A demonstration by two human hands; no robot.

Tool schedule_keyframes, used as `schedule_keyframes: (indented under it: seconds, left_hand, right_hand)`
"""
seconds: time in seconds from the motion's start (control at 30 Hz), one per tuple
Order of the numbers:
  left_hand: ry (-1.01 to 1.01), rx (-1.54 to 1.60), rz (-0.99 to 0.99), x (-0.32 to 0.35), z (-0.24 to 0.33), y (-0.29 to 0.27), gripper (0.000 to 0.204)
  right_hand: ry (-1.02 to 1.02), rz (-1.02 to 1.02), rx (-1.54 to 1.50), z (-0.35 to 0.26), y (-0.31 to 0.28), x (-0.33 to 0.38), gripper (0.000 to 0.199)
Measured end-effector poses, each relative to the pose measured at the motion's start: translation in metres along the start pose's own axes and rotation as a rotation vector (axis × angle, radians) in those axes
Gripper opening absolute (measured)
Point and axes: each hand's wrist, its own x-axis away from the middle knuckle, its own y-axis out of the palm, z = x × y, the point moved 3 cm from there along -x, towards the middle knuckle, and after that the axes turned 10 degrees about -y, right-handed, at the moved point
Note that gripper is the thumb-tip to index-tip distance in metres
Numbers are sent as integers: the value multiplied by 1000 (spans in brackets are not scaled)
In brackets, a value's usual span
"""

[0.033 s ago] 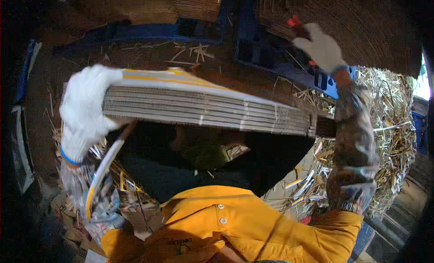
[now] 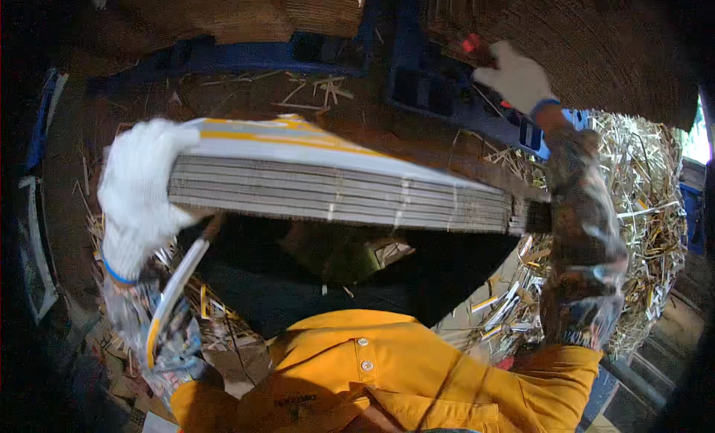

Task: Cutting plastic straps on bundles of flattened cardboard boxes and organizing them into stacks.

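Note:
My left hand (image 2: 138,195), in a white knit glove, is closed round the left end of a thick stack of flat cardboard sheets (image 2: 328,187). White with yellow stripes shows on the stack's top, and grey-brown layered edges face me. My right hand (image 2: 521,79), also gloved, is raised at the far right, clear of the stack. Its fingers wrap a dark tool with a red end (image 2: 473,43); the glove hides most of it, so its exact kind does not show. A narrow white and yellow strip (image 2: 170,299) hangs by my left forearm.
Cardboard stacks (image 2: 551,38) stand at the far right, with another (image 2: 223,12) at the far left. Blue pallets (image 2: 261,57) lie beneath them. Shredded cardboard strips (image 2: 640,232) pile up at the right, and loose scraps (image 2: 320,90) litter the floor.
The stack in my left hand has dipped slightly toward me, and that hand has lowered a little. My right hand, with the red-ended tool, has shifted a bit to the left.

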Motion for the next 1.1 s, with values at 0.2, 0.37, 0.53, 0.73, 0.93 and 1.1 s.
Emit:
schedule_keyframes:
  seconds: [0.2,0.37,0.53,0.73,0.93,1.1]
  left_hand:
    - [-128,4,-58,1,7,-26,44]
    - [-288,82,-477,-25,-8,-17,63]
    - [-363,34,-448,-14,-21,-22,51]
    - [-196,115,-11,-36,0,-6,38]
    - [-45,8,46,-20,-17,-10,58]
    - [-57,-266,806,-24,-41,4,56]
  right_hand:
    - [46,-533,-79,-21,149,-91,84]
    - [-87,-631,91,34,271,-99,95]
    - [136,-533,-301,-14,281,-109,85]
    - [94,-464,-597,17,172,-103,63]
    - [-219,-441,-1052,-82,-20,-21,63]
    - [-766,127,-230,-139,-84,90,92]
